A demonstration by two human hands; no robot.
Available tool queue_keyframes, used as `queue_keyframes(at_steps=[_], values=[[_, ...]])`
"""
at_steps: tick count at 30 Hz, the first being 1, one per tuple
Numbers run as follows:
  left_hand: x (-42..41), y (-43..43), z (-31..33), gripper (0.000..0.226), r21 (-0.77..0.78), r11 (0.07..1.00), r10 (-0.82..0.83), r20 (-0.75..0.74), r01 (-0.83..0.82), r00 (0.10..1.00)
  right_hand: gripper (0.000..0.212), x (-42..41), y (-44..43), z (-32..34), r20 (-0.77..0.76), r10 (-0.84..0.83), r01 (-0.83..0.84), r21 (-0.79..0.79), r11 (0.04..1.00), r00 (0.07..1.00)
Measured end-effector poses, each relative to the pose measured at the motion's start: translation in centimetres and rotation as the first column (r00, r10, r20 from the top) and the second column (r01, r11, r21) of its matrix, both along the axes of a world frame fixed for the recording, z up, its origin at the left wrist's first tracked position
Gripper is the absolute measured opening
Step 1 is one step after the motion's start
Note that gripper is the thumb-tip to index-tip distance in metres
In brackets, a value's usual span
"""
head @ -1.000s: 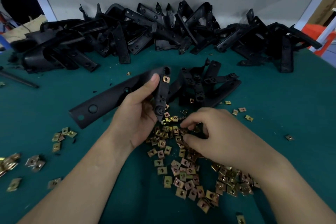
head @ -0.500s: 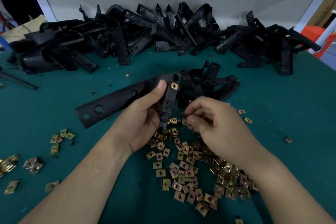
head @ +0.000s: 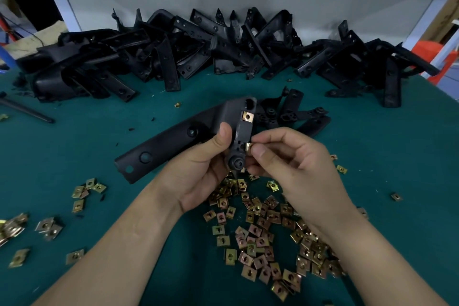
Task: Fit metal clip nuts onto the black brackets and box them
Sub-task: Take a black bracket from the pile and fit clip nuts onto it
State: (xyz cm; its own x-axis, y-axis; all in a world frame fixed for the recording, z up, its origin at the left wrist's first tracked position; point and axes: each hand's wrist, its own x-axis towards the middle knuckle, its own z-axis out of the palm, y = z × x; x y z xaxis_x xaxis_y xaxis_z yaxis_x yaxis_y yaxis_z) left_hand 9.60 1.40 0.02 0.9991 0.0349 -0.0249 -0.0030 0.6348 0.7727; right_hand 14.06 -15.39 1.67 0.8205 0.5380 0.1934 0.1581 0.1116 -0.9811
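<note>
Two hands meet over a green mat [head: 372,146]. The left hand [head: 198,179] grips a black bracket [head: 173,149]: thumb laid flat on its front face, other fingers curled behind it, mostly hidden.

Bracket is L-shaped. Its long flat strip runs from the left thumb down and out to the left, the free end with its holes pointing left and slightly toward the person. The short leg rises just right of that thumb, roughly upright in view, top end pointing away from the person, round boss at the low end by the left palm. One fitted clip nut [head: 247,116] sits on the short leg's right edge, above both thumbs.

The right hand [head: 300,171] pinches a second clip nut [head: 248,146] between thumb and forefinger. This nut touches the short leg's right edge, below the fitted one; whether it is seated, cannot tell.

Beneath the right fingers: a pile of clip nuts [head: 260,233] loose on the mat. Scattered nuts [head: 89,186] lie well left of the left wrist. Beyond the fingertips, a few spare brackets [head: 295,114] lie just behind the held one. Farther back, a long heap of brackets [head: 198,49]. Thin dark rod [head: 27,112] at far left.
</note>
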Motion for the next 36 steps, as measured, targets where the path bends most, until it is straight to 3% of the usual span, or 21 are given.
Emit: queue_keyframes(at_steps=[10, 19, 28, 36], values=[[-0.08, -0.03, -0.02, 0.074, -0.088, 0.996, 0.002, 0.014, -0.001, 1.000, 0.014, -0.49, 0.38, 0.08, -0.168, 0.040, -0.017, 0.133, 0.991, 0.985], [-0.34, -0.24, 0.22, 0.072, -0.103, 0.992, -0.070, 0.010, 0.071, 0.997, 0.011, -0.61, 0.39, 0.17, -0.161, 0.067, -0.045, 0.136, 0.990, 0.985], [-0.38, -0.95, 0.17, 0.089, -0.033, 0.993, -0.112, -0.009, 0.111, 0.994, 0.027, -0.92, 0.46, 0.19, -0.204, 0.073, -0.038, 0.171, 0.985, 0.976], [-0.12, -0.90, -0.08, 0.075, 0.041, 0.998, -0.055, 0.003, 0.055, 0.998, 0.031, -0.97, 0.46, 0.33, -0.134, 0.022, -0.007, 0.110, 0.994, 0.991]])
